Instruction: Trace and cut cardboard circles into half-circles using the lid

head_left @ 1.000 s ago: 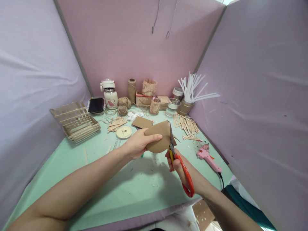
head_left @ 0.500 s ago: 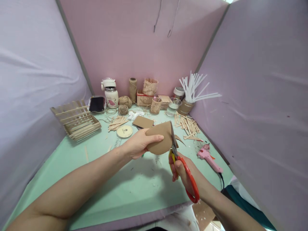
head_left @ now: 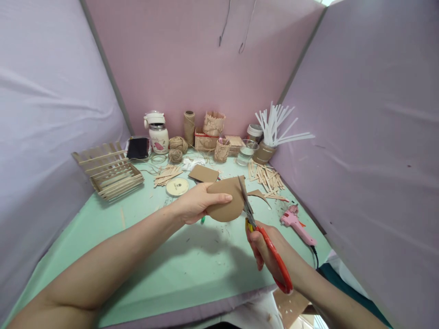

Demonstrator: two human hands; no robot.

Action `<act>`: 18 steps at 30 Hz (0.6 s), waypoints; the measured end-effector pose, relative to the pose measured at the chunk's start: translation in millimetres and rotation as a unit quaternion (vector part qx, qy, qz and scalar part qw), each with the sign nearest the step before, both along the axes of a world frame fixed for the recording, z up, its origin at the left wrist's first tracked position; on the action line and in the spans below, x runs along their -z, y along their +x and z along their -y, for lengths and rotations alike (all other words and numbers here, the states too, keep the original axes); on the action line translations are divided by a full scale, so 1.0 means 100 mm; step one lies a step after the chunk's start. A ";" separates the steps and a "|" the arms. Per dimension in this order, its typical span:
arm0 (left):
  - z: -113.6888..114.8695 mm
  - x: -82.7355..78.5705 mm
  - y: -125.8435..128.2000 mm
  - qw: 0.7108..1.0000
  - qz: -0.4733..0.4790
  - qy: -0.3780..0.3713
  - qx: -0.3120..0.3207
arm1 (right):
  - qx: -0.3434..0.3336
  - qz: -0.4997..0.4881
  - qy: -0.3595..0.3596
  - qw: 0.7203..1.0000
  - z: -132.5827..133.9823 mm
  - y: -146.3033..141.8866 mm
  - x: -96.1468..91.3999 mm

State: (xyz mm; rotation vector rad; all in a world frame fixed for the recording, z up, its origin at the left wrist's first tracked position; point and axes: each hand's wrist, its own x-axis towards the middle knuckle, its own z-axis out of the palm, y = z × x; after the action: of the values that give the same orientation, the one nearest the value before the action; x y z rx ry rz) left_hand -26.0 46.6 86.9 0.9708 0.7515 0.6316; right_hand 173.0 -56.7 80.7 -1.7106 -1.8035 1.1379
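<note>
My left hand point(head_left: 199, 201) pinches a piece of brown cardboard point(head_left: 224, 205), thumb on top, above the table. The piece has a rounded lower edge and a corner at its upper right. My right hand point(head_left: 265, 244) is closed around red-handled scissors point(head_left: 274, 253), with a bit of yellow at the inner grip. Their blades lie across the cardboard's right edge, pointing up and away. Just right of the blades, a thin curved cardboard offcut point(head_left: 260, 197) shows over the table. Behind the left hand lies a flat cardboard rectangle point(head_left: 203, 174).
Wooden sticks point(head_left: 269, 178) and a pink glue gun point(head_left: 297, 224) lie at right. A stick rack point(head_left: 116, 176) stands at left. Along the back are a white bottle point(head_left: 158, 137), twine balls point(head_left: 178, 145), a water cup point(head_left: 246, 154) and white strips point(head_left: 274, 123) in a holder.
The scissors and my right hand have moved slightly right and down, and the handles have spread apart. The curved offcut has shifted right and lower. My left hand and the cardboard have barely moved.
</note>
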 end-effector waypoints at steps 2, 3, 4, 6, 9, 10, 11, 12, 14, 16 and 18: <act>-0.01 0.01 -0.01 1.000 -0.006 0.008 0.008 | 0.017 0.015 -0.031 0.999 0.00 0.00 -0.04; -0.01 0.01 -0.01 1.000 -0.007 0.010 0.011 | 0.025 0.020 -0.044 0.999 0.01 -0.01 -0.05; -0.01 0.01 -0.01 1.000 -0.007 0.009 0.014 | 0.032 0.025 -0.052 0.998 0.01 -0.01 -0.07; -0.02 0.01 -0.01 1.000 -0.006 0.004 0.018 | 0.040 0.029 -0.056 0.997 0.03 -0.02 -0.08; -0.02 0.01 -0.01 1.000 -0.002 -0.002 0.020 | 0.044 0.032 -0.025 0.998 0.04 -0.04 -0.05; -0.02 0.01 -0.01 1.000 0.000 -0.003 0.020 | 0.045 0.034 -0.011 0.998 0.03 -0.03 -0.04; -0.02 0.01 0.00 1.000 0.001 -0.006 0.020 | 0.048 0.040 0.001 0.998 0.02 -0.03 -0.02; -0.02 0.01 0.00 1.000 0.001 -0.010 0.021 | 0.050 0.048 0.009 0.998 0.01 -0.03 -0.01; -0.01 0.00 0.00 1.000 0.002 -0.018 0.020 | 0.050 0.067 0.013 0.996 -0.02 -0.02 0.03; -0.01 0.01 0.01 1.000 0.003 -0.018 0.015 | 0.043 0.082 0.017 0.996 -0.03 -0.01 0.06; -0.01 0.03 0.01 1.000 -0.002 -0.003 0.010 | 0.035 0.089 0.021 0.995 -0.04 0.01 0.09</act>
State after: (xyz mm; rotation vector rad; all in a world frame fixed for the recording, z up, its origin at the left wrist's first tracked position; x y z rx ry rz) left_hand -24.9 47.7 84.2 0.9734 0.7458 0.6110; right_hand 173.8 -52.9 72.0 -1.8862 -1.8399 0.9387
